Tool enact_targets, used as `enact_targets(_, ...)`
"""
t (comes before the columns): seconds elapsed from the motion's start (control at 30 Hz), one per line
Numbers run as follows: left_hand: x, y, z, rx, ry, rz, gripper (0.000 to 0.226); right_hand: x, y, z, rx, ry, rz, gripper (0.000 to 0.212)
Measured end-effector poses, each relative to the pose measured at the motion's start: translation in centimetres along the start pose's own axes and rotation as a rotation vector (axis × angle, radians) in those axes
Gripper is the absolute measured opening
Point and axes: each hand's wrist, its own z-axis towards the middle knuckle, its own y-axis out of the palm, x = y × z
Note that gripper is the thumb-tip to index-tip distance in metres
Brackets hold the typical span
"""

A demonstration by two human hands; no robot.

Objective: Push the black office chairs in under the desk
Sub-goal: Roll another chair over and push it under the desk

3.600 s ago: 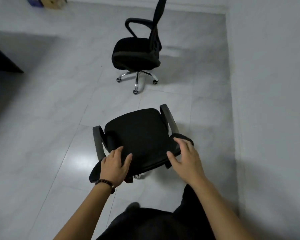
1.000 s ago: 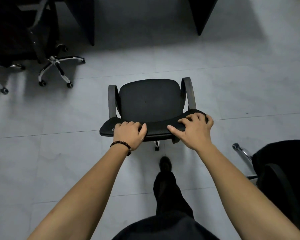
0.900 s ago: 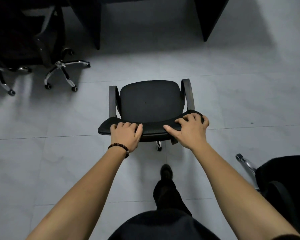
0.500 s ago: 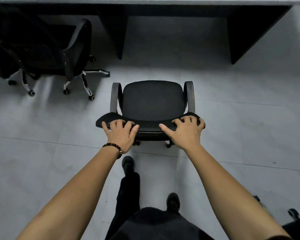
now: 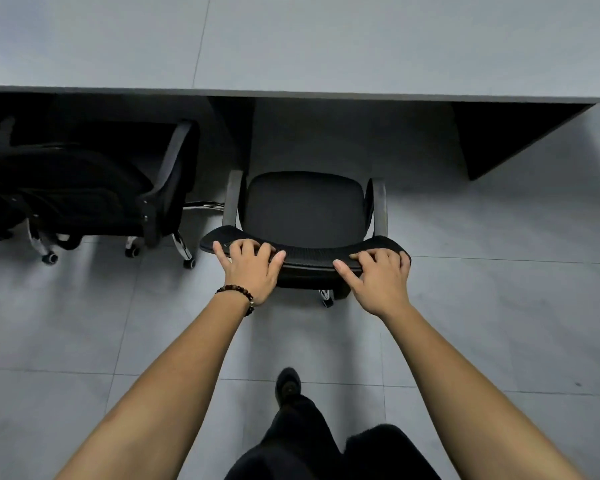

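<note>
A black office chair (image 5: 305,209) with grey armrests stands in front of me, its seat facing the grey desk (image 5: 291,46). The front of the seat is close to the desk's edge, not under it. My left hand (image 5: 252,268) grips the top of the backrest on its left part. My right hand (image 5: 378,275) grips the same backrest top on its right end. Another black office chair (image 5: 84,192) sits at the left, partly tucked under the desk.
A dark desk panel (image 5: 231,133) divides the two bays, and another dark panel (image 5: 506,136) closes the bay at the right. Grey tiled floor lies on both sides of the chair. My legs and shoe (image 5: 288,386) are just behind it.
With both hands on the backrest, I have rolled the chair forward toward the desk. The desk top now fills the upper view and the chair's seat is close to its edge.
</note>
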Motion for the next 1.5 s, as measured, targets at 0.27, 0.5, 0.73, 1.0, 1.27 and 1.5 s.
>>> enact_targets(0.27, 0.1, -2.1, 8.3, 0.032, 0.021, 0.005, 0.048, -1.5, -1.8, 8.5, 0.002, -0.005, 0.022, 0.071)
enact_targets(0.5, 1.3, -4.5, 15.3, -0.025, -0.069, 0.012, 0.048, -2.5, -2.9, 15.0, 0.030, -0.047, 0.040, 0.071)
enact_targets(0.73, 4.1, -5.6, 19.3, -0.072, -0.120, 0.004, 0.045, -0.9, -4.5, 20.5, 0.057, -0.090, 0.012, 0.068)
enact_targets(1.0, 3.8, -6.6, 21.8, -0.082, -0.069, 0.019, 0.047, -1.8, -5.6, 22.6, -0.011, -0.051, 0.001, 0.076)
enact_targets(1.27, 1.4, -7.4, 20.3, -0.097, 0.033, 0.018, 0.052, -3.5, -5.5, 20.6, -0.074, 0.020, 0.003, 0.079)
enact_targets(1.5, 0.2, -6.0, 16.8, -0.079, 0.084, 0.005, 0.075, -3.4, -4.9, 17.3, -0.081, 0.025, -0.002, 0.079)
